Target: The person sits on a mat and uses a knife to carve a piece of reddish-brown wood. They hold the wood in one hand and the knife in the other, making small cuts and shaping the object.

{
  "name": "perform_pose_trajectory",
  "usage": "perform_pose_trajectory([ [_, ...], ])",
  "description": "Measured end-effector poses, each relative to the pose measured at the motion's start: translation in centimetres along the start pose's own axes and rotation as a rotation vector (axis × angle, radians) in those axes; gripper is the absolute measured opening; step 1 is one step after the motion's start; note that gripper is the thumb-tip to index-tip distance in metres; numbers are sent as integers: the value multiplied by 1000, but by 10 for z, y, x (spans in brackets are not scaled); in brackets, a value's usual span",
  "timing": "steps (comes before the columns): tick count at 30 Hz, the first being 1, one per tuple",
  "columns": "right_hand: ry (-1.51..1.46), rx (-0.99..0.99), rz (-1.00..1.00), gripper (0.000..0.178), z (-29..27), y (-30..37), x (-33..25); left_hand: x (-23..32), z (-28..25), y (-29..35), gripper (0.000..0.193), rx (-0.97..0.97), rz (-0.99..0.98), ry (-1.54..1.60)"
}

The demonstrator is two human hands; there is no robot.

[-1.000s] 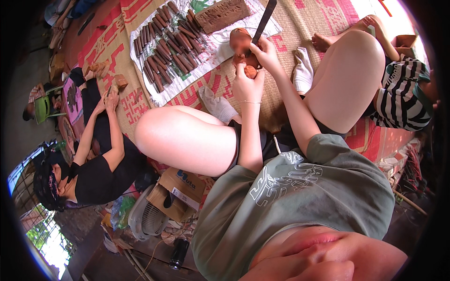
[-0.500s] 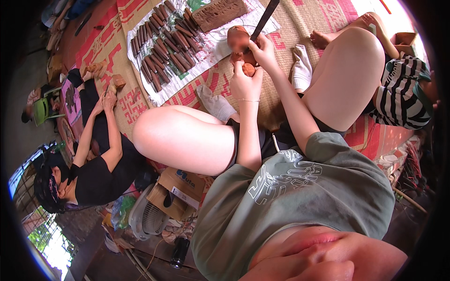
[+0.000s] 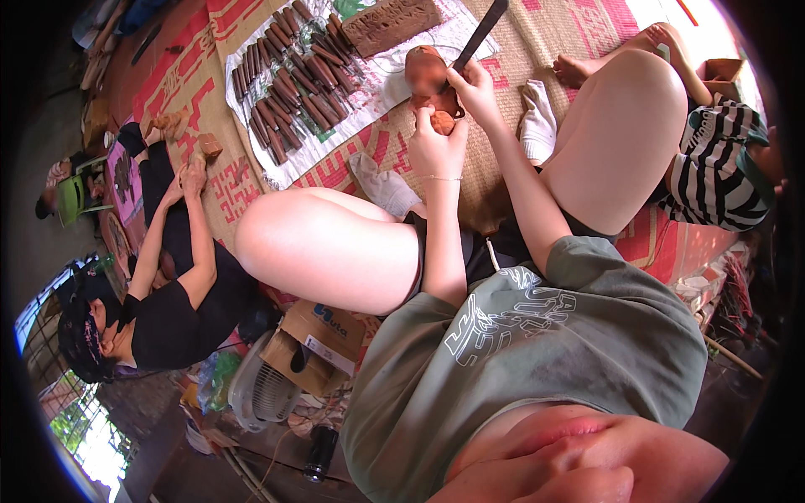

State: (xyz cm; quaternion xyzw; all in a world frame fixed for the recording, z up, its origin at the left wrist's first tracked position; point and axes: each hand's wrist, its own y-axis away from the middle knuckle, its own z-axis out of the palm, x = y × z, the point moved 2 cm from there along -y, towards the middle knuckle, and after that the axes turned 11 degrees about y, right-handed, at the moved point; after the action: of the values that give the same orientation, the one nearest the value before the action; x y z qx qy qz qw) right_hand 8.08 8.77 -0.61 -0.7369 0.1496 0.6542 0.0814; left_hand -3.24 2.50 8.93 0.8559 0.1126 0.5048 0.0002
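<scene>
In my left hand [image 3: 438,151] is the lower part of a reddish-brown carved figurine [image 3: 425,67]. Its rounded top points away from me, and an orange rounded part shows beside my thumb. My right hand [image 3: 475,90] is closed around a long dark flat blade-like tool [image 3: 482,35], which slants up to the right. The right fingers rest against the figurine's right side. My fingers hide the tool's working end and some of the figurine.
Many slim brown sticks [image 3: 302,80] lie in rows on a white cloth [image 3: 289,172], beside a brown block [image 3: 392,25]. A woven mat [image 3: 495,159] lies underneath. To the left a person in black [image 3: 176,323] works with both hands; at right sits someone in stripes [image 3: 713,176].
The dark tool has tilted a little further right, with my right hand shifting slightly. The figurine and my left hand have barely moved. The person at left has moved their hands slightly.
</scene>
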Motion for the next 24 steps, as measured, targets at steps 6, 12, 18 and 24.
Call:
perform_pose_trajectory([
  [6,104,-100,6,16,-7,-3,-11,1,0,-1,45,-8,-31,20],
  [12,103,56,76,12,-8,0,-22,-6,1,-1,43,44,54,0],
  [18,101,-95,20,12,-12,-3,-17,0,1,-1,46,4,-14,18],
  [24,165,-13,1,12,-14,2,-36,-4,0,-2,44,42,67,4],
])
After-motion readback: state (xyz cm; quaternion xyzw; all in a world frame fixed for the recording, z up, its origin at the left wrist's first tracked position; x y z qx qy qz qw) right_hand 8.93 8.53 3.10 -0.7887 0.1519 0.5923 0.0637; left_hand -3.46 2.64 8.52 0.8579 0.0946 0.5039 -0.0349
